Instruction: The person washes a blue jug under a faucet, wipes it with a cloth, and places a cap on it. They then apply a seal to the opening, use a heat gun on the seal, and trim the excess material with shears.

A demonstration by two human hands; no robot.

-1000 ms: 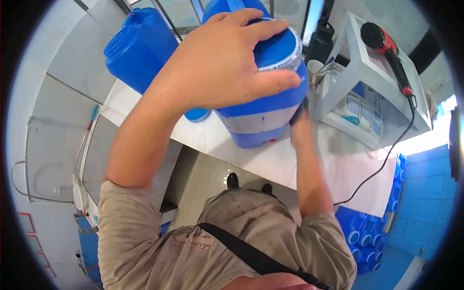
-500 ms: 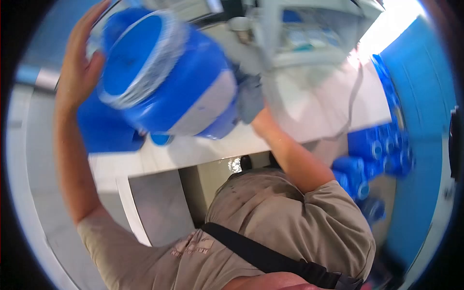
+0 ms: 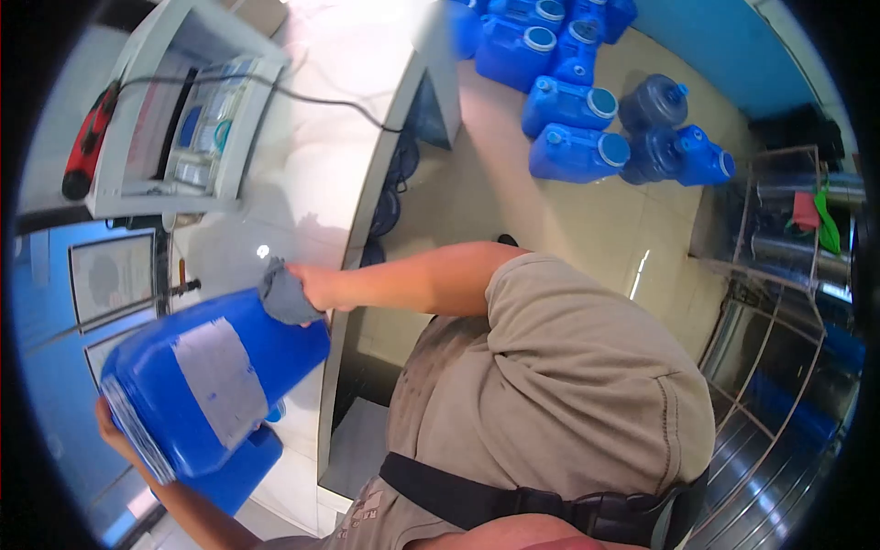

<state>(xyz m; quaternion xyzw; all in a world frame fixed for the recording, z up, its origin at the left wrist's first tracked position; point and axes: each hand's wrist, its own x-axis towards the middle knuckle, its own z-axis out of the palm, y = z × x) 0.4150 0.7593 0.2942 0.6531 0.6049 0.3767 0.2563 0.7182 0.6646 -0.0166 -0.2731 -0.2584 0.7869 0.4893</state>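
A cloth (image 3: 283,295) is pressed to the jug (image 3: 290,350) by the right hand (image 3: 320,287), fingers bunched; steadying by the left hand (image 3: 111,432), finger spread unclear, seems needed.

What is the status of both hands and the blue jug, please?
Left hand at blue jug, mouth end. Right hand holds grey cloth against other end. Second blue jug close beside.
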